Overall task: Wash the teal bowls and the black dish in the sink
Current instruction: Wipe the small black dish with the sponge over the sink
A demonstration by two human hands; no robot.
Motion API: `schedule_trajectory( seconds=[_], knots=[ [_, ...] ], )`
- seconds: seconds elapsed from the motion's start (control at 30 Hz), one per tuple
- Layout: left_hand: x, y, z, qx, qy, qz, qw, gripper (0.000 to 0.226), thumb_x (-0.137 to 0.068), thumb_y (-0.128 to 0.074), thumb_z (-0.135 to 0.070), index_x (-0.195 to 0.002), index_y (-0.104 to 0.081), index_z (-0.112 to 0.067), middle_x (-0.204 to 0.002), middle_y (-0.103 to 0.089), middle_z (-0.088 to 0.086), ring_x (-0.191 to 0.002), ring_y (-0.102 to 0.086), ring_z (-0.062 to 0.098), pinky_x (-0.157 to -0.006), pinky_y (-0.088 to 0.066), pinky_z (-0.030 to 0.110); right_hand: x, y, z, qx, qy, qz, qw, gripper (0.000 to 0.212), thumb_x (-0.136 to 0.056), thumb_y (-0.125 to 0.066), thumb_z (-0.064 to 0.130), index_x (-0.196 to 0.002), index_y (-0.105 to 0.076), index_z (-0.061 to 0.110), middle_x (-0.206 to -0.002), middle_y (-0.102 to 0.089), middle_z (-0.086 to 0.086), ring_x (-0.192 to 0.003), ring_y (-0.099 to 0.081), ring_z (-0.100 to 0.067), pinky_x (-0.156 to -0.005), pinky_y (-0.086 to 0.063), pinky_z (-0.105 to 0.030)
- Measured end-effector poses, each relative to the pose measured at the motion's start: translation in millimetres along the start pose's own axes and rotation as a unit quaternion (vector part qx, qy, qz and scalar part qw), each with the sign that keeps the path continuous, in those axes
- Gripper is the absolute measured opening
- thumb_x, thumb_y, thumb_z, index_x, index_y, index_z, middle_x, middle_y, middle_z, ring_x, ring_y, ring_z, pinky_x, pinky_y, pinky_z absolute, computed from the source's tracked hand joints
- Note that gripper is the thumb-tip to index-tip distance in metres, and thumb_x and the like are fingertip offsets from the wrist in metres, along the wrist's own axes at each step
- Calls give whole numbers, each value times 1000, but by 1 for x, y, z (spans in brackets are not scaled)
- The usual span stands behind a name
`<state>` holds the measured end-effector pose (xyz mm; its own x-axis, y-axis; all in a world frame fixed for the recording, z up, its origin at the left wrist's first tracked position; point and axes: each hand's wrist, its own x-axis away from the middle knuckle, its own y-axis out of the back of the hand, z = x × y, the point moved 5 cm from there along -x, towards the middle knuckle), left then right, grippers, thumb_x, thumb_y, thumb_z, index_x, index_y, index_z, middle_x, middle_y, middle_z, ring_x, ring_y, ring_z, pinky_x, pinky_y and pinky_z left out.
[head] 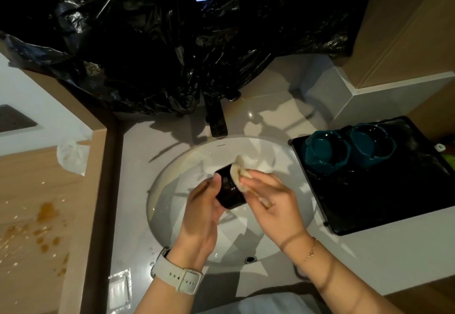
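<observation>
Over the round white sink (172, 180) my left hand (202, 212) grips a small black dish (227, 188), tilted on its side. My right hand (270, 198) presses a pale sponge or cloth (240, 171) against the dish's open end. Two teal bowls (326, 152) (371, 145) sit side by side on a black tray (384, 195) to the right of the sink. A white watch is on my left wrist and a thin bracelet on my right.
A black faucet (216, 121) stands behind the sink. Crumpled black plastic sheeting (172, 43) covers the wall above. A wooden surface (37, 215) at the left carries brown spills. A small clear packet (119, 289) lies on the counter near the front left.
</observation>
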<state>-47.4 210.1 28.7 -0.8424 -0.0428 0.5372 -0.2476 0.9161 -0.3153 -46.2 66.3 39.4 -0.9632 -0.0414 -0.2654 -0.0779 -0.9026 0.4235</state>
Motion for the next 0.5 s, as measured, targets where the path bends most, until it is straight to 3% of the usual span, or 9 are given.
schedule_trajectory(
  seconds=[0.1, 0.23, 0.33, 0.5],
  knots=[
    [-5, 13, -5, 13, 16, -4, 1000, 34, -99, -48, -21, -117, -67, 1, -112, -72, 20, -101, -72, 31, -86, -58, 40, 7, 6, -10, 36, 44, 75, 996, 39, -79, -65, 0, -112, -71, 20, -113, -64, 13, -104, -59, -9, -92, -46, -15],
    [-5, 8, -1, -19, 61, 57, 996, 32, -96, -52, -21, -115, -68, 0, -108, -73, 20, -94, -73, 31, -70, -61, 32, -5, 17, -19, 73, 26, 2, 997, 34, -79, -66, 0, -105, -72, 22, -107, -68, -1, -97, -67, -19, -86, -53, -33],
    [-4, 4, 2, -20, 55, 48, 997, 34, -101, -46, -22, -116, -67, -1, -110, -73, 19, -97, -72, 29, -79, -60, 36, -8, 6, 3, 57, 54, 8, 997, 34, -80, -63, 0, -106, -69, 21, -109, -61, 3, -100, -60, -13, -90, -50, -22],
    [-9, 21, 4, 51, 60, 13, 997, 39, -98, -48, -23, -122, -63, 3, -117, -69, 24, -102, -70, 32, -77, -60, 36, 17, -2, 2, 75, 76, 143, 984, 30, -87, -53, 12, -112, -69, 16, -106, -58, 6, -97, -53, -7, -86, -43, -11]
  ],
)
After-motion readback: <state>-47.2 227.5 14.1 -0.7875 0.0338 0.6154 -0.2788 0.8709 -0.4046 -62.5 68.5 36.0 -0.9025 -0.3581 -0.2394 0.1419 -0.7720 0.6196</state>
